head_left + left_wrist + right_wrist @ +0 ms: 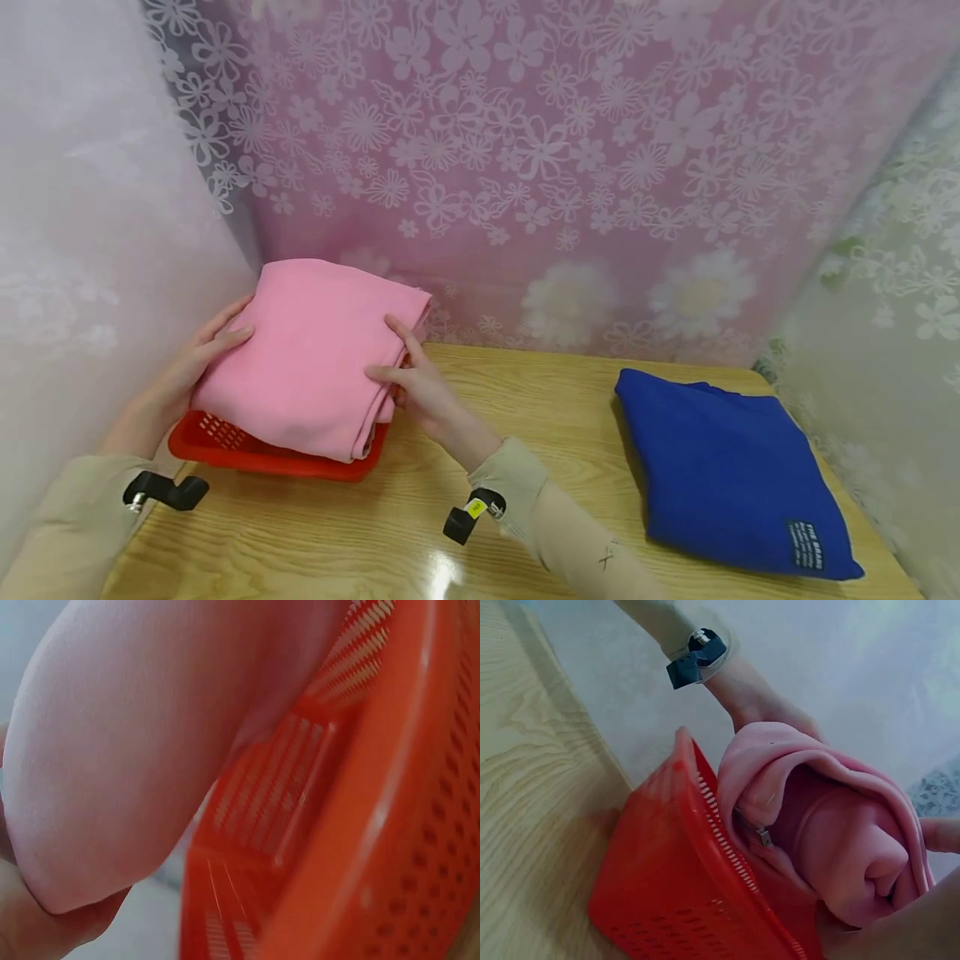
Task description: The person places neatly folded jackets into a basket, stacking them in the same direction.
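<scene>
A thick, folded pink garment (307, 358) lies tilted over a red plastic basket (277, 465), covering most of its opening. My left hand (187, 367) grips the garment's left edge, thumb on top. On the opposite side, my right hand (423, 392) holds the layered edge, with thumb and forefinger on the upper face and other fingers underneath. The right wrist view shows a metal zipper pull (763, 837) among the pink folds, beside the basket's rim. In the left wrist view, a gap shows between the garment (135, 750) and the slotted basket wall (262, 787).
A folded blue garment (735, 475) with a dark printed label (806, 546) lies on the right of the wooden table (517, 392). Floral curtains (540, 167) hang behind the table and along both sides. The basket stands close to the left curtain (90, 250).
</scene>
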Tool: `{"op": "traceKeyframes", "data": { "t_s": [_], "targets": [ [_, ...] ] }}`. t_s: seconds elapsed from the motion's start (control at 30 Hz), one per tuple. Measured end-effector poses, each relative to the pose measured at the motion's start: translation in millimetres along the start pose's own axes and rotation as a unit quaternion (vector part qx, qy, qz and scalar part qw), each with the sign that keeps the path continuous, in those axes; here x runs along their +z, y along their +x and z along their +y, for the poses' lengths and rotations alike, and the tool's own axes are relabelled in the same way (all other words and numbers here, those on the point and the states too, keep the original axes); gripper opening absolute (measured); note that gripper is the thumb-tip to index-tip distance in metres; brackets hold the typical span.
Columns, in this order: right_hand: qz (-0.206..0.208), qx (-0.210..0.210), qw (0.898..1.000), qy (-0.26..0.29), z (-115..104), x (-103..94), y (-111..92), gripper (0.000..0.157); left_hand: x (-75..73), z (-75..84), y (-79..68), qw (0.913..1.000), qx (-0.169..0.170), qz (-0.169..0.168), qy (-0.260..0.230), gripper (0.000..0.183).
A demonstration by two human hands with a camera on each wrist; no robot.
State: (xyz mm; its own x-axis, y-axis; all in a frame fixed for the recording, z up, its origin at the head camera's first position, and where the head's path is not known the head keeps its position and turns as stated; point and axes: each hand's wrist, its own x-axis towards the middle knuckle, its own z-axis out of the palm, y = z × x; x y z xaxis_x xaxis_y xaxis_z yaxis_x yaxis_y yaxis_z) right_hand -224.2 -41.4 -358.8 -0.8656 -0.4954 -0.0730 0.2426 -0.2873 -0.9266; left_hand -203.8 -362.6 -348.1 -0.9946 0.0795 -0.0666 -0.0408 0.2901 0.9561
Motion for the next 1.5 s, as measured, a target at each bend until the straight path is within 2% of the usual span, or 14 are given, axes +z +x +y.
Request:
{"op": "traceKeyframes", "data": {
  "t_s": [0.13,0.27,0.53,0.83,0.93,1.0,1.07,1.1,1.13,1.2,1.3,1.33,1.37,1.5],
  "targets": [
    [0.012,0.022,1.0,-0.006,12,8.3,9,0.075,-7.0,-14.0,1.8,0.9989,-0.031,-0.004,0.034,0.072],
    [0.025,0.039,0.999,-0.015,18,11.2,14,0.075,-6.3,-24.9,4.9,0.9961,-0.051,-0.008,0.072,0.081],
    [0.007,0.077,0.996,-0.048,17,11.7,17,0.082,-1.4,-31.8,8.7,0.9906,-0.07,-0.003,0.118,0.093],
    [-0.004,0.067,0.993,-0.092,13,13.9,12,0.074,14.2,-33.8,13.0,0.9731,-0.027,0.012,0.228,0.092],
    [-0.004,0.052,0.989,-0.138,7,11.6,5,0.066,17.3,-35.0,12.3,0.9685,-0.019,0.026,0.247,0.089],
    [0.005,0.036,0.98,-0.194,3,9.3,-1,0.062,18.8,-36.3,11.6,0.9631,-0.001,0.037,0.267,0.085],
    [0.011,0.016,0.963,-0.27,0,5.5,-4,0.059,21.6,-36.5,10.5,0.9542,0.02,0.048,0.295,0.081],
    [0.008,0.0,0.95,-0.313,0,3.4,-5,0.057,23.7,-36.3,10.0,0.9477,0.035,0.055,0.313,0.079],
    [0.002,-0.017,0.929,-0.369,1,1.7,-4,0.055,25.8,-36.1,9.3,0.9405,0.052,0.061,0.33,0.077],
    [-0.019,-0.058,0.874,-0.482,5,-2.0,-2,0.049,31.4,-33.9,7.9,0.9221,0.09,0.072,0.369,0.073],
    [-0.043,-0.102,0.772,-0.626,14,-6.0,2,0.042,43.2,-28.8,6.7,0.8989,0.151,0.065,0.406,0.066],
    [-0.048,-0.106,0.742,-0.66,17,-6.9,3,0.041,46.9,-28.2,6.8,0.8917,0.168,0.053,0.417,0.065],
    [-0.052,-0.104,0.721,-0.683,20,-7.6,3,0.041,50.8,-27.7,6.5,0.8857,0.178,0.039,0.427,0.065],
    [-0.048,-0.083,0.664,-0.741,29,-7.2,5,0.044,61.8,-31.1,4.0,0.8747,0.154,-0.023,0.459,0.067]
  ]
}}
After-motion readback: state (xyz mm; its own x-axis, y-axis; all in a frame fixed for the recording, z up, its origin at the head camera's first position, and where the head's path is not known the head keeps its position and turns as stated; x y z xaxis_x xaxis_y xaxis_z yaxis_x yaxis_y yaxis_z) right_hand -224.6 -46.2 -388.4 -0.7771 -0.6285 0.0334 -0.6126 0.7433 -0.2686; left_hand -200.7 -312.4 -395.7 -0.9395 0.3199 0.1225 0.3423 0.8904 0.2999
